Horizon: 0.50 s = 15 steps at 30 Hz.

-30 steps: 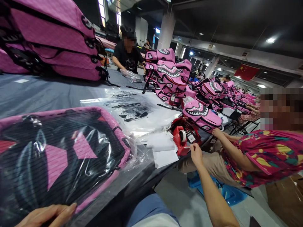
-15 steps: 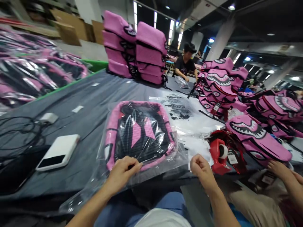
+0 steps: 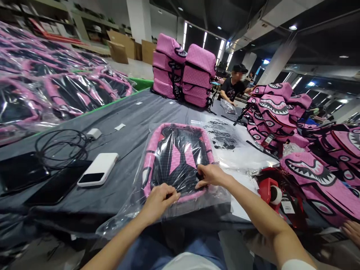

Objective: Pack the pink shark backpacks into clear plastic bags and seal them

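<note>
A pink and black backpack (image 3: 177, 161) lies flat on the grey table inside a clear plastic bag (image 3: 132, 210). My left hand (image 3: 159, 202) pinches the plastic at the bag's near edge, over the backpack's pink rim. My right hand (image 3: 210, 176) lies farther in on the bag, its thumb and fingers gathered on the plastic over the black panel. The backpack's lower corner is hidden under my hands.
To the left lie a white power bank (image 3: 98, 168), black phones (image 3: 21, 170) and a coiled black cable (image 3: 62, 148). A red tape dispenser (image 3: 268, 191) and stacked pink shark-mouth backpacks (image 3: 274, 108) stand right. A co-worker (image 3: 233, 88) sits beyond.
My right hand has moved from the edge of the papers onto the bag. The view has swung left and up, bringing more of the table and the bagged backpacks into sight.
</note>
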Each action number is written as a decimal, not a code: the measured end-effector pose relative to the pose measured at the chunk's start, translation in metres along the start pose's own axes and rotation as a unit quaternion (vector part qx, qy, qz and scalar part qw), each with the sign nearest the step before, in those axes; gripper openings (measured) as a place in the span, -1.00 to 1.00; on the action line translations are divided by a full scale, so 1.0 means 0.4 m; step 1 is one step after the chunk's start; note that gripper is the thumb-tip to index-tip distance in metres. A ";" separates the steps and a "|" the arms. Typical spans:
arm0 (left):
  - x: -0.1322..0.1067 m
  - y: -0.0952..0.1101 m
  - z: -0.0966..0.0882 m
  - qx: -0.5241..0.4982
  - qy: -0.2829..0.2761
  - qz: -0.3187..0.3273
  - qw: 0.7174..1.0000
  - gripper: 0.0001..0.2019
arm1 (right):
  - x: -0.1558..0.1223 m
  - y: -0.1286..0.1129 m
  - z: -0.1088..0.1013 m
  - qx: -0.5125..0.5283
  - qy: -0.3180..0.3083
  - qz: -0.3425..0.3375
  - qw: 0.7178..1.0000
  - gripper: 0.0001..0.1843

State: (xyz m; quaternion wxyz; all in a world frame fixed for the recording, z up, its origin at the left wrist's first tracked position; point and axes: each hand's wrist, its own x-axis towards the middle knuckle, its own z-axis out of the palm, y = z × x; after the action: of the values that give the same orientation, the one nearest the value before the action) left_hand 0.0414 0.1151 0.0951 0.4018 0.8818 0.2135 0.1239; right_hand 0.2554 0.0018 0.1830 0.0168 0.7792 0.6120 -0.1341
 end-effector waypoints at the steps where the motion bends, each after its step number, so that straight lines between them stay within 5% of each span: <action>1: 0.002 -0.001 0.001 0.001 0.000 0.000 1.000 -0.56 | -0.019 0.000 0.009 0.026 0.020 0.009 0.999 -0.57; 4: 0.007 -0.001 0.002 0.008 -0.012 0.006 1.000 -0.56 | -0.066 -0.023 0.046 0.056 0.063 -0.009 0.996 -0.64; 8: -0.019 -0.010 -0.007 0.021 -0.019 0.055 0.998 -0.64 | -0.066 -0.051 0.082 0.047 0.012 -0.014 0.999 -0.56; 12: -0.097 -0.074 -0.039 0.109 0.078 0.151 0.979 -0.77 | -0.038 -0.035 0.087 0.058 -0.012 -0.006 0.998 -0.59; 15: -0.138 -0.139 -0.069 0.132 0.143 0.132 0.972 -0.74 | -0.029 -0.020 0.097 0.073 0.009 -0.016 0.997 -0.59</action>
State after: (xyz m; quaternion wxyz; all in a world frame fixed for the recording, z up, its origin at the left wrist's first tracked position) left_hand -0.0331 0.1396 0.0681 0.2266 0.9206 0.1648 0.2718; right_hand 0.2378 -0.0145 0.1495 -0.0477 0.7696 0.6132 -0.1716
